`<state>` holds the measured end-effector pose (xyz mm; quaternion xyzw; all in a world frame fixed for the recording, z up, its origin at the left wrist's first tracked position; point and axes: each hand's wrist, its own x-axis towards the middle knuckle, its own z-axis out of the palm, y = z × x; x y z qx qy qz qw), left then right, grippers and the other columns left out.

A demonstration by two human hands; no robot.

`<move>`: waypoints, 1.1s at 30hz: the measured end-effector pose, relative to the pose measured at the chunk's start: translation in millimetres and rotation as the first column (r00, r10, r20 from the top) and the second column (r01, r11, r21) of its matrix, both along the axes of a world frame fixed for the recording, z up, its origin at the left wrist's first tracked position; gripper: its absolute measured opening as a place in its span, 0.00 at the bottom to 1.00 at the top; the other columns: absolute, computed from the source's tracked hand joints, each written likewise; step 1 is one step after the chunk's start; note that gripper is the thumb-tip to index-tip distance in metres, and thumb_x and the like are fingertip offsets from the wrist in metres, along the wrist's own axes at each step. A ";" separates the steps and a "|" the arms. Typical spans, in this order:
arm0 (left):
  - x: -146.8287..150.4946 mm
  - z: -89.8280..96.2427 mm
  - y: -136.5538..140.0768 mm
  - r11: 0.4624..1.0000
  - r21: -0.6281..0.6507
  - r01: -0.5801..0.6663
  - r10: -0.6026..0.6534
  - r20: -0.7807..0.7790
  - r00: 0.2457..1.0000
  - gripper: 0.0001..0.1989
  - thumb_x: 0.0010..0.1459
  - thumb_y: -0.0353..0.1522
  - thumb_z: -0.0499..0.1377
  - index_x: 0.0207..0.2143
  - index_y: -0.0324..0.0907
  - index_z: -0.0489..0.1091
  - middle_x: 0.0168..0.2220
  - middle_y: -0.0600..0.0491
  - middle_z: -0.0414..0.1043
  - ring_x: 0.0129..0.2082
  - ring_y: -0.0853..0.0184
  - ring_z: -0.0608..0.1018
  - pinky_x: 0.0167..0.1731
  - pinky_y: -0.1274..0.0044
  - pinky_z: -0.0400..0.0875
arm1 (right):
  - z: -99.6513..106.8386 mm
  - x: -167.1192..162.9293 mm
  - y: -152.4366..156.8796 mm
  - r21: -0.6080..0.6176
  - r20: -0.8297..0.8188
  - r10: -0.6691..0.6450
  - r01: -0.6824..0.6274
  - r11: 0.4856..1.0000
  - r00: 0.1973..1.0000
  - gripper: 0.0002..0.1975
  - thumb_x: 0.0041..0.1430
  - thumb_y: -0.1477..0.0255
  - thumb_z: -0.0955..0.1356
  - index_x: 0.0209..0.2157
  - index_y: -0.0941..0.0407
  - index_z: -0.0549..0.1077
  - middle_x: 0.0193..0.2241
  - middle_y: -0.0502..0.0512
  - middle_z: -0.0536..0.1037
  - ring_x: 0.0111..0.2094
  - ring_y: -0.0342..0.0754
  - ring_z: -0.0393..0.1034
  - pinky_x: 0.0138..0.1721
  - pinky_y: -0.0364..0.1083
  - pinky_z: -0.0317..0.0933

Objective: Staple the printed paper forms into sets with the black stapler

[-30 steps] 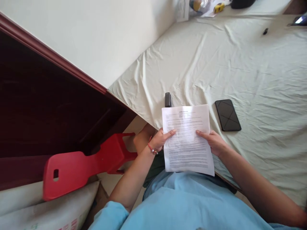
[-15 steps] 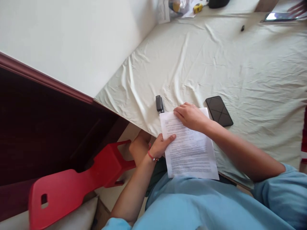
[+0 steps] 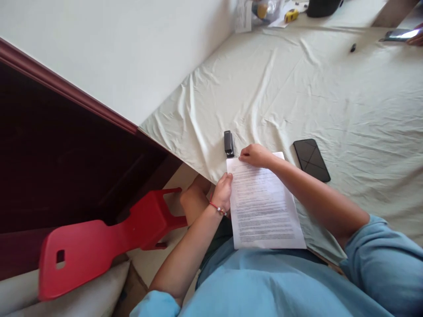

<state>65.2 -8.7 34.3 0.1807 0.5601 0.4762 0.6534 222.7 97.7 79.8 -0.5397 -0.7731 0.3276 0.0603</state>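
A printed sheet of paper (image 3: pixel 264 215), possibly a stack, lies over the table's front edge and reaches down to my blue shirt. My left hand (image 3: pixel 222 192), with a red beaded bracelet at the wrist, grips its left edge, thumb along the margin. At the top edge, my right hand (image 3: pixel 256 155) is closed on the paper with its fingers curled. A black stapler (image 3: pixel 228 143) lies just beyond the top left corner, close to the sheet. To the right of the paper rests a dark smartphone (image 3: pixel 312 160), touched by neither hand.
A wrinkled pale cloth (image 3: pixel 224 92) covers the table. White wall (image 3: pixel 115 53) borders it on the left, with a red plastic chair (image 3: pixel 82 255) below. At the far side are a yellow tape measure (image 3: pixel 291 16), a small black object (image 3: pixel 353 47) and another person's hand (image 3: pixel 417 38) at a phone.
My left thumb has slid from the page's face to its left edge. My right hand has shifted to the top edge, its fingers now curled there. The view has shifted slightly.
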 end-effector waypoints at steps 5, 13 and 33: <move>6.3 2.3 17.7 0.972 -0.228 -0.049 0.047 -0.015 0.999 0.08 0.65 0.26 0.55 0.34 0.35 0.74 0.30 0.44 0.79 0.39 0.58 0.83 0.47 0.66 0.78 | -15.6 -8.6 12.5 -0.014 0.035 -0.002 0.003 1.000 0.999 0.13 0.65 0.69 0.66 0.40 0.57 0.83 0.37 0.55 0.83 0.37 0.47 0.73 0.36 0.43 0.58; 0.6 9.9 42.8 0.947 -0.298 -0.119 0.099 -0.083 0.992 0.08 0.63 0.24 0.56 0.38 0.33 0.75 0.27 0.45 0.78 0.35 0.57 0.84 0.42 0.68 0.80 | -16.2 -26.3 33.2 -0.025 0.141 -0.021 0.025 0.999 0.990 0.14 0.64 0.71 0.65 0.42 0.56 0.83 0.42 0.58 0.83 0.41 0.50 0.75 0.37 0.44 0.60; -4.2 -5.4 47.6 0.990 -0.138 -0.027 0.011 -0.115 0.993 0.07 0.48 0.23 0.60 0.21 0.38 0.67 0.21 0.52 0.71 0.27 0.63 0.77 0.36 0.72 0.74 | -29.8 -22.0 20.4 0.500 0.013 0.032 -0.034 0.865 0.999 0.20 0.66 0.78 0.61 0.55 0.54 0.76 0.56 0.61 0.78 0.62 0.60 0.62 0.60 0.61 0.55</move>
